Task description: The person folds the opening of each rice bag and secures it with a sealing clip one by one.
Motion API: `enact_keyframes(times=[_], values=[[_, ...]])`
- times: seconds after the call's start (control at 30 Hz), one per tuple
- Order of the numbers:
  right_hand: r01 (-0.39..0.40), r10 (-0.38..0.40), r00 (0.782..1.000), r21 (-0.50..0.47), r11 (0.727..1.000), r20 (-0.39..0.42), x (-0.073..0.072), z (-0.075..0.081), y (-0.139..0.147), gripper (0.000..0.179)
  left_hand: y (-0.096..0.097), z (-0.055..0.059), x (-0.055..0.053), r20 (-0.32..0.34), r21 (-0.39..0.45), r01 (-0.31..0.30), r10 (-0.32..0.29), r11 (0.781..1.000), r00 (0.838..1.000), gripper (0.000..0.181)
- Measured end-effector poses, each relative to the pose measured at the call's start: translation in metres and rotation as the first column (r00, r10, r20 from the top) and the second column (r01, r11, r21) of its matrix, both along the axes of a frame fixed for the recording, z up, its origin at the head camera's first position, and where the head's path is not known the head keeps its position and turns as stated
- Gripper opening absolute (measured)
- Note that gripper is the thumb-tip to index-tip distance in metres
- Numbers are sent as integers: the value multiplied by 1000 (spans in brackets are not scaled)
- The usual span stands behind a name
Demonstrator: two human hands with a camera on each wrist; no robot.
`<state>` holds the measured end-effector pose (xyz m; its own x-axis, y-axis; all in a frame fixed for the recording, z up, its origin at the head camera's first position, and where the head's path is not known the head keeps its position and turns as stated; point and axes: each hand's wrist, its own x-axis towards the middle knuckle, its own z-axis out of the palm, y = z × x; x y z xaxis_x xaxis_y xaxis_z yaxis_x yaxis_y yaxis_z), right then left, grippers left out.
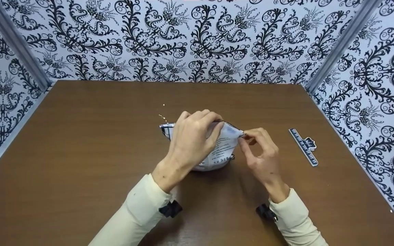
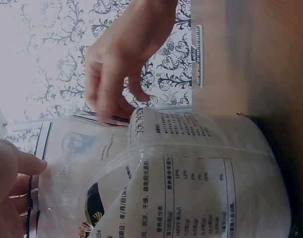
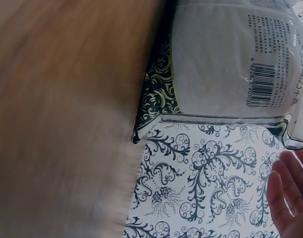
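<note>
Brown wooden table (image 1: 80, 153); black-and-white scrollwork walls (image 1: 197, 37) enclose three sides.

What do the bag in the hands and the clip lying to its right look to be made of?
Bag: seemingly thin plastic film, glossy; it creases, catches light and bears printed text and a barcode. Clip: probably rigid plastic, white with dark ruler-like markings, though the head view is too small to be sure. Both stand on a brown wood-look table.

Left hand (image 1: 192, 136) fingers curled in a grip, right hand (image 1: 260, 152) pinching with fingertips, cream-sleeved forearms angled inward
</note>
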<state>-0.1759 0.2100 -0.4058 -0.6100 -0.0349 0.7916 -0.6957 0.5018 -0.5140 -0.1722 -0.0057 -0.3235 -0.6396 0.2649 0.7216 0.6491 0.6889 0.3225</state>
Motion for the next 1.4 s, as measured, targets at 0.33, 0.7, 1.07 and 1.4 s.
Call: enact_keyframes(times=[0.33,0.7,1.07,1.4], values=[[-56,58,998,-69,996,28,1,5,-1,23,2,-1,0,8,13,17,-17,1000,1000,26],[-143,215,955,-319,937,203,-1,16,-8,30,3,-2,1,4,-15,-18,18,1000,1000,30],[-184,272,936,-349,919,222,-3,18,-15,17,3,-2,1,6,-7,-22,22,1000,1000,30],[-182,229,958,-252,950,175,-4,16,-18,17,4,-3,2,-9,-26,-30,30,999,1000,35]])
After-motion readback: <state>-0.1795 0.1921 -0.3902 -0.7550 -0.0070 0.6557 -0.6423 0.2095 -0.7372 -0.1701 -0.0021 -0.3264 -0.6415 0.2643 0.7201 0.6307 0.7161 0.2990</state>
